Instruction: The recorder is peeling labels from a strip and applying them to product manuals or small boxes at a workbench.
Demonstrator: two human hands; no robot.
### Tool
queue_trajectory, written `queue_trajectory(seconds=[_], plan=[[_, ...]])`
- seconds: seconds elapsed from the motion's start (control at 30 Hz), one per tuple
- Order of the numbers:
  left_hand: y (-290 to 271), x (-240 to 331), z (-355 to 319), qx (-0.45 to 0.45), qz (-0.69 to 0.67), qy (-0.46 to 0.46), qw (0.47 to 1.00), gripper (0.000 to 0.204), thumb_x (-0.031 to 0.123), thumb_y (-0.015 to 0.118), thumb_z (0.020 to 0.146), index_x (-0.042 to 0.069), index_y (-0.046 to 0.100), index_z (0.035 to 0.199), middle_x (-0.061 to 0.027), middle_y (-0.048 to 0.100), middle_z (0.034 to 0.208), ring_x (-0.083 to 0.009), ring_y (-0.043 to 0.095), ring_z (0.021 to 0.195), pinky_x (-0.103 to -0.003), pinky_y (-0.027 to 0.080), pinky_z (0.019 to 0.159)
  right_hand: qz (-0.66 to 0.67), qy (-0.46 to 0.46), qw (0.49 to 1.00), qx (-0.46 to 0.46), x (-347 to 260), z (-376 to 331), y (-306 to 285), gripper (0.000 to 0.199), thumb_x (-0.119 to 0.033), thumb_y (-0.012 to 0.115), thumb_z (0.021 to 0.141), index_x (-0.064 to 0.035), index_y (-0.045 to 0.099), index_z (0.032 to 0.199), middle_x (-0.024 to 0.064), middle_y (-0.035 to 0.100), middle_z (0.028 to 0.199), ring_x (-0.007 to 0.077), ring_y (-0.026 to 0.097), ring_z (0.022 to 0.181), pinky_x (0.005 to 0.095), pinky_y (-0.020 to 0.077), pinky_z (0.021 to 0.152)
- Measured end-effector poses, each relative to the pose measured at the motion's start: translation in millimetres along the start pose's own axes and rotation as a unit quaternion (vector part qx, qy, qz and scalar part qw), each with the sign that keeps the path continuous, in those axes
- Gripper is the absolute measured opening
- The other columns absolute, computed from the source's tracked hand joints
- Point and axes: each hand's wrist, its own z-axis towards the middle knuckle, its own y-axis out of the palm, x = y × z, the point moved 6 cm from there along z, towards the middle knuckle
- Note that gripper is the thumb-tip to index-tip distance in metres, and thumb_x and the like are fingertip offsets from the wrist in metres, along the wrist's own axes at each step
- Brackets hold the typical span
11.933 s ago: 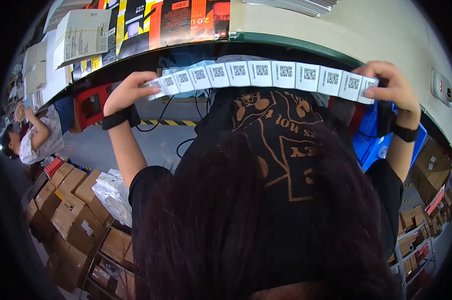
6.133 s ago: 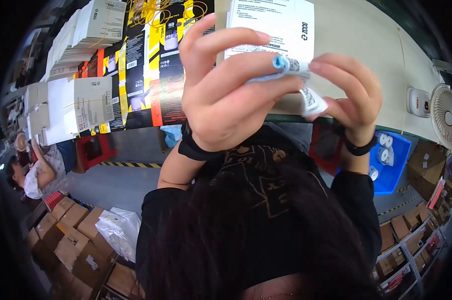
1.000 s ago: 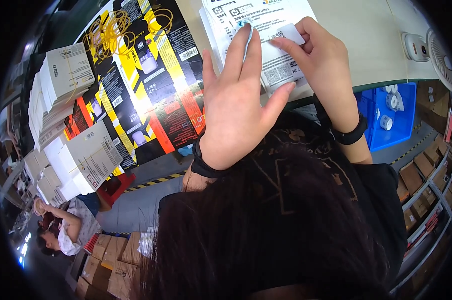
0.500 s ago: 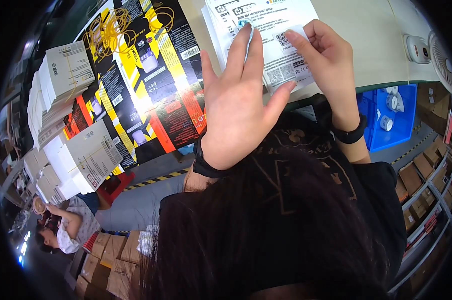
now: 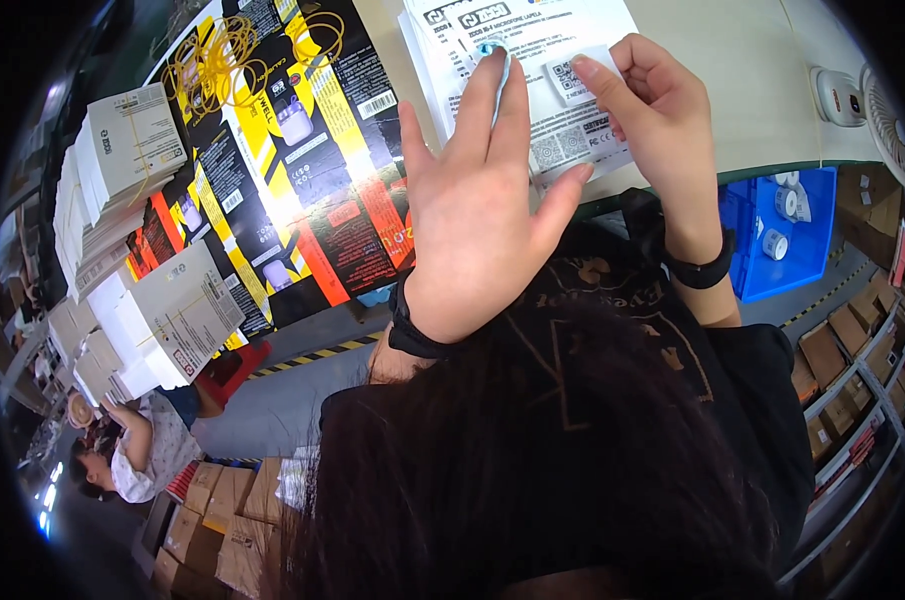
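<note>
My left hand (image 5: 477,205) lies palm down with fingers spread on a stack of white printed sheets (image 5: 517,110). A light blue covering (image 5: 491,47) shows at the tip of one of its fingers. My right hand (image 5: 662,110) is at the right side of the top sheet, thumb and fingers pinched on a small white label (image 5: 572,82) with a square black code. The label sits over the sheet's print, slightly tilted; whether it is stuck down or held just above the paper, I cannot tell.
Yellow rubber bands (image 5: 217,70) lie on black, yellow and red printed packaging sheets (image 5: 317,170). Banded bundles of grey-white folded cards (image 5: 137,140) stand at the left. A blue bin (image 5: 792,235) with white rolls and a small fan (image 5: 882,115) are at the right. A person (image 5: 142,450) sits at lower left.
My right hand has shifted slightly up and right, and its fingers curl in more at the label. The left hand stays almost still on the sheets.
</note>
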Motion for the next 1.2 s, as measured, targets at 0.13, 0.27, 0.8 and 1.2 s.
queue_trajectory(seconds=[0.13, 0.27, 0.8, 1.2], plan=[[0, 1, -1, 0.011, 0.002, 0.013, 1.0, 0.067, 0.029, 0.066, 0.068, -0.006, 0.041, 0.118, -0.0178, 0.043, 0.119, -0.0301, 0.051, 0.098, -0.057, 0.026, 0.092, -0.012, -0.009, 1.0, 0.006, -1, -2, 2, 0.02, -0.013, 0.063, 0.079, -0.0047, 0.049, 0.067, -0.0049, 0.046, 0.055, -0.0004, 0.035, 0.047, 0.0158, 0.0258, 0.042], [0, 1, -1, 0.016, -0.005, 0.017, 1.0, 0.066, 0.029, 0.066, 0.068, -0.006, 0.041, 0.118, -0.018, 0.043, 0.119, -0.0298, 0.051, 0.099, -0.056, 0.025, 0.093, -0.056, -0.022, 0.998, 0.025, -6, -5, 2, 0.02, -0.013, 0.062, 0.079, -0.0033, 0.049, 0.067, -0.0045, 0.047, 0.056, -0.0008, 0.037, 0.05, 0.0157, 0.0268, 0.043], [-3, 2, -1, -0.009, -0.008, -0.001, 1.0, 0.064, 0.032, 0.064, 0.072, -0.003, 0.042, 0.12, -0.0232, 0.044, 0.118, -0.035, 0.044, 0.109, -0.048, 0.025, 0.098, -0.064, -0.044, 0.997, 0.021, -7, -4, 2, 0.017, -0.011, 0.062, 0.079, -0.0007, 0.051, 0.071, -0.004, 0.05, 0.06, -0.0005, 0.041, 0.055, 0.015, 0.0315, 0.046], [-2, 1, 0, -0.016, -0.017, -0.006, 1.0, 0.064, 0.032, 0.064, 0.072, -0.003, 0.041, 0.121, -0.023, 0.045, 0.117, -0.0351, 0.044, 0.109, -0.047, 0.025, 0.098, -0.121, -0.053, 0.991, 0.027, -11, -5, 1, 0.019, -0.012, 0.063, 0.079, -0.001, 0.049, 0.07, -0.0043, 0.047, 0.057, -0.0008, 0.038, 0.053, 0.0153, 0.0295, 0.044]])
